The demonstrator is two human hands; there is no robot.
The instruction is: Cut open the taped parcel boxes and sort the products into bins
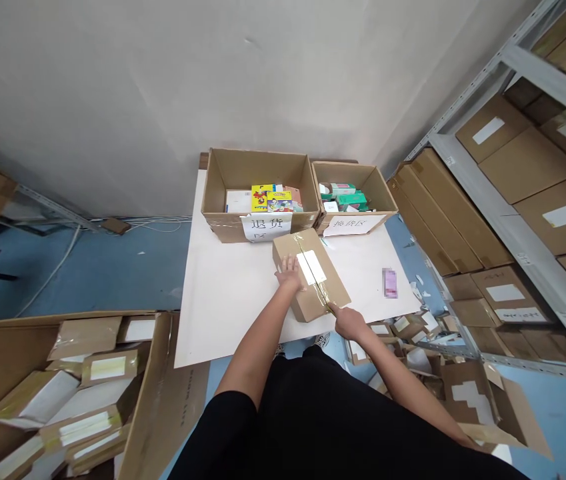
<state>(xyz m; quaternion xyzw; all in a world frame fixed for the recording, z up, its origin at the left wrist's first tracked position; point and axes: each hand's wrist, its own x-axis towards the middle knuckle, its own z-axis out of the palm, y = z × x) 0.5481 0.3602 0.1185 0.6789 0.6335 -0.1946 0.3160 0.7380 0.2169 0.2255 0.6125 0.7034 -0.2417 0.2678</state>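
A taped cardboard parcel (pixel 319 283) with a white label lies on the white table (pixel 233 293). My left hand (pixel 289 271) rests flat on the parcel's left top, fingers spread. My right hand (pixel 347 321) is at the parcel's near right corner, fingers pinched at the clear tape strip; what they hold is too small to make out.
Two open cartons stand at the table's far edge: the left carton (pixel 257 193) with colourful packs, the right carton (pixel 353 200) with green ones. A small pink item (pixel 389 283) lies on the table's right. A big box of parcels (pixel 53 393) sits lower left. Shelves of boxes (pixel 513 200) line the right.
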